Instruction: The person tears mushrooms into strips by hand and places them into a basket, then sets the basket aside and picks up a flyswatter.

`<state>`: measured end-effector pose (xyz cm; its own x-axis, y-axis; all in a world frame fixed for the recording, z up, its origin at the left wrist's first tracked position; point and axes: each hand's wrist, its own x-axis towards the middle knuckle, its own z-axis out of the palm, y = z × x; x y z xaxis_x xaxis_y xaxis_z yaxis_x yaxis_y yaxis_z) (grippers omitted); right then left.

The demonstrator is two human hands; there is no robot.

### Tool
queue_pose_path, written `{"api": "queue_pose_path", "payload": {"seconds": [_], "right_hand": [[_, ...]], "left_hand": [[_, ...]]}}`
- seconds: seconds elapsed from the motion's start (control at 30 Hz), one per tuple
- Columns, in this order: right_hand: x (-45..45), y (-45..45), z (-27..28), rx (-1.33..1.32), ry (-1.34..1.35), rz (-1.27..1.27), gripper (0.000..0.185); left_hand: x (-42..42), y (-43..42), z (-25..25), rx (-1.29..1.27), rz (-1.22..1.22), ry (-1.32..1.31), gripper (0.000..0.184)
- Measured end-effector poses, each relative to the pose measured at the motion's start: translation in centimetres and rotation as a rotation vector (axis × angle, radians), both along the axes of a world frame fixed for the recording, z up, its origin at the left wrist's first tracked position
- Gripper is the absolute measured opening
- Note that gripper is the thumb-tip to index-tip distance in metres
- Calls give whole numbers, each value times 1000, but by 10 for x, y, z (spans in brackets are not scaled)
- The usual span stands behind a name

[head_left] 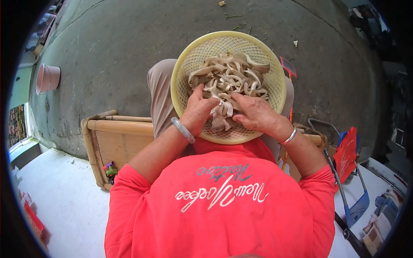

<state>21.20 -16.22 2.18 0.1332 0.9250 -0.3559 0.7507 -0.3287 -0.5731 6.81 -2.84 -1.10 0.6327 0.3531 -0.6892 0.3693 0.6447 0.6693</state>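
A round pale-yellow plastic basket (183, 56) with mesh walls rests on my lap. Inside lies a loose heap of pale, curled strips (232, 77) with grey-brown edges, which look like sliced mushrooms. On the near left side of the heap, my left hand (197, 111) has its thumb spread from its fingers, the fingertips touching the strips. My right hand (259, 114) reaches in from the right, thumb and forefinger apart at the heap's edge. Between the two hands hang several strips (221, 115) near the basket's close rim. Some fingers of each hand are hidden.
I sit on a bamboo seat (122, 125) with small coloured items (110, 171) at its left end. A pink bucket (48, 79) stands on the concrete floor (112, 47) at the left. A red bag (346, 150) hangs on a metal frame (340, 189) at the right. Scraps (222, 3) lie beyond the basket.
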Motion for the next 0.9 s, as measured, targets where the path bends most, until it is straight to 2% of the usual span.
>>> {"api": "queue_pose_path", "payload": {"seconds": [0.03,0.1,0.17,0.27,0.37,0.47,0.53,0.7,0.9], "right_hand": [[-1,0,-2,3,-3,2,48],[-3,0,-8,-80,111,-23,65],[-6,1,-12,-5,154,-6,66],[-7,4,-10,118,249,-32,65],[-2,5,-4,228,351,-142,62],[6,8,5,292,406,-235,55],[10,8,9,159,773,-458,48],[18,8,17,150,925,-518,36],[19,6,14,139,1094,-569,43]], "left_hand": [[0,0,-1,-33,16,-90,82],[0,0,-1,-28,21,-87,82],[0,0,-3,-26,23,-82,82],[-3,3,-15,-91,76,-84,72],[-5,9,-5,-282,102,-314,47],[-7,15,1,-411,127,-394,44],[-10,19,-1,-474,141,-435,43],[-16,19,-2,-487,168,-552,51],[-13,15,10,-432,199,-520,50]]}}
